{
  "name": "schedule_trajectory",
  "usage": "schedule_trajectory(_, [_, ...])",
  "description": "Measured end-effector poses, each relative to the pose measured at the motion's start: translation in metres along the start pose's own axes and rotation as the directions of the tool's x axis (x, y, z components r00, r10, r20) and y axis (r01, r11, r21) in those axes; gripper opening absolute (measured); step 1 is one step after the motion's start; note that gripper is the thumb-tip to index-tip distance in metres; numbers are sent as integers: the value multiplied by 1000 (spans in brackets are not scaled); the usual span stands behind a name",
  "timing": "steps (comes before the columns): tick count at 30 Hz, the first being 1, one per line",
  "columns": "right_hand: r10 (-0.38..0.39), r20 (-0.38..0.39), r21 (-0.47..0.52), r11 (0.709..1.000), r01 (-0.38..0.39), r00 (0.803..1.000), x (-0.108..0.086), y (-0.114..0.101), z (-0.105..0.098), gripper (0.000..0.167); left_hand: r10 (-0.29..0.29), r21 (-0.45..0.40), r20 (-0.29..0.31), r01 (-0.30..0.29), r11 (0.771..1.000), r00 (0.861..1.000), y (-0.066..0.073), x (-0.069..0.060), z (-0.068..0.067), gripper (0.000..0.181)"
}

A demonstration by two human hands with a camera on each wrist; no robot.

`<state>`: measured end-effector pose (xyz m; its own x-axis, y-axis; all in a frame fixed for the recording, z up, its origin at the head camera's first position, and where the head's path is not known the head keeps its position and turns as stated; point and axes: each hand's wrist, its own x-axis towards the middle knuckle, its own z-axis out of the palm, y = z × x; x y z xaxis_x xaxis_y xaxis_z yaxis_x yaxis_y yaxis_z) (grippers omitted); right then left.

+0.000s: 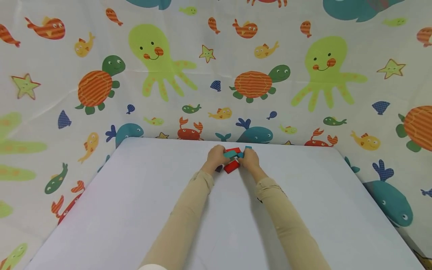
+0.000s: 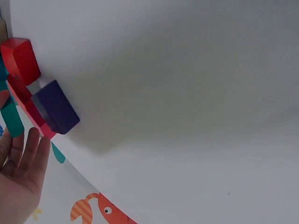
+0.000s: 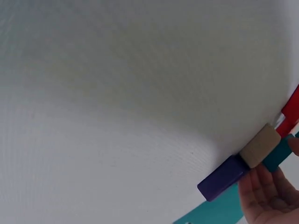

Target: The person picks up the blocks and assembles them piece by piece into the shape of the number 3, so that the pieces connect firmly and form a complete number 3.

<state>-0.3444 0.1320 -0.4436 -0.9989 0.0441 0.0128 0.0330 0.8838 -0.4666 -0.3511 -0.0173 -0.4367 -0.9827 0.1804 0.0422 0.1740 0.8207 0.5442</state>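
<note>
My left hand point(image 1: 215, 159) pinches a teal block point(image 2: 12, 119) between thumb and fingers, with the other fingers stretched out beside it. Close by on the table are a dark purple block point(image 2: 57, 107), a red block point(image 2: 22, 60) and a long red piece point(image 2: 29, 105) partly behind the purple one. My right hand point(image 1: 249, 160) has its thumb and fingers on another teal block point(image 3: 278, 154). Against that block lies a plain wooden block point(image 3: 260, 145), then a second purple block point(image 3: 224, 178). Between the hands, a red block point(image 1: 232, 167) is nearest me.
The white table point(image 1: 141, 210) extends on both sides and toward me. Behind its far edge hangs a cloth point(image 1: 202, 82) printed with sea animals, close beyond the hands. The blocks stand near that edge.
</note>
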Motion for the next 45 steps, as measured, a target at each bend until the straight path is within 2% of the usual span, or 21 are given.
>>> schedule_trajectory(5, [-3, -20, 30, 1000, 4, 1000, 2, 0, -5, 27, -10, 20, 0, 10, 1000, 1000, 5, 1, -2, 32])
schedule_trajectory(9, [16, -5, 53, 998, -16, 1000, 3, 0, -10, 28, -23, 15, -6, 23, 1000, 1000, 5, 2, -3, 31])
schedule_trajectory(13, [31, 6, 86, 996, -31, 1000, 2, 1, -13, 31, 3, -9, -20, -4, 1000, 1000, 4, 2, -4, 30])
schedule_trajectory(22, [10, -17, 149, 989, -8, 1000, -3, 5, -18, 37, 32, -96, -77, -40, 995, 997, -4, -2, -10, 28])
schedule_trajectory(26, [15, -36, 184, 983, -8, 999, -6, 10, -21, 38, 46, -139, -54, -53, 989, 997, -7, -4, -9, 32])
schedule_trajectory(31, [-22, -50, 224, 974, 33, 998, -11, 14, -25, 37, 25, -170, -41, -32, 985, 999, -14, -11, -6, 33])
schedule_trajectory(37, [-71, -56, 243, 966, 83, 996, -21, 18, -31, 35, 32, -199, -37, -39, 979, 999, -19, -17, -8, 36])
schedule_trajectory(45, [-69, -17, 244, 967, 71, 997, -29, 14, -34, 37, 57, -203, -34, -63, 977, 998, -25, -29, -13, 35])
